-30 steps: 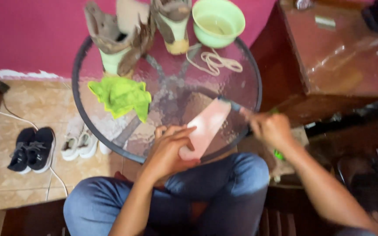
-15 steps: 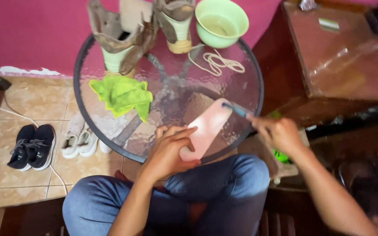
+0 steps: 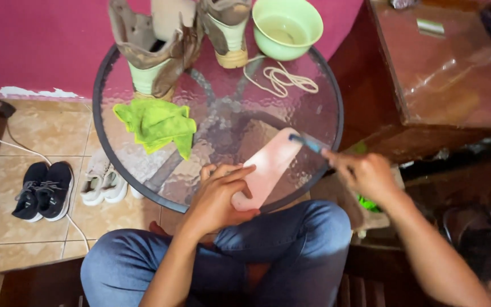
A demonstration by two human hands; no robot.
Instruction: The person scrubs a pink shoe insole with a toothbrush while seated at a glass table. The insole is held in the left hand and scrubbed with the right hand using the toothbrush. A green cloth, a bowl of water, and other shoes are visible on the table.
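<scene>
A pink shoe insole [image 3: 271, 162] lies on the round glass table [image 3: 143, 170], near its front edge. My left hand [image 3: 218, 196] presses flat on the insole's near end, fingers spread over it. My right hand [image 3: 366, 173] grips a small blue brush [image 3: 308, 142], whose head touches the insole's far end. Two tan boots [image 3: 154, 51] stand at the back of the table, beside a green bowl [image 3: 288, 25] of water. A coil of white laces [image 3: 282, 79] lies in front of the bowl.
A green cloth [image 3: 157, 125] lies crumpled on the table's left side. Black shoes [image 3: 44, 190] and white shoes [image 3: 102, 182] sit on the tiled floor at left, near a white cable [image 3: 7, 142]. A dark wooden cabinet [image 3: 444, 79] stands at right. My knees are under the table's edge.
My right hand has shifted the brush a little along the insole's far end. My left hand stays pressed on the insole.
</scene>
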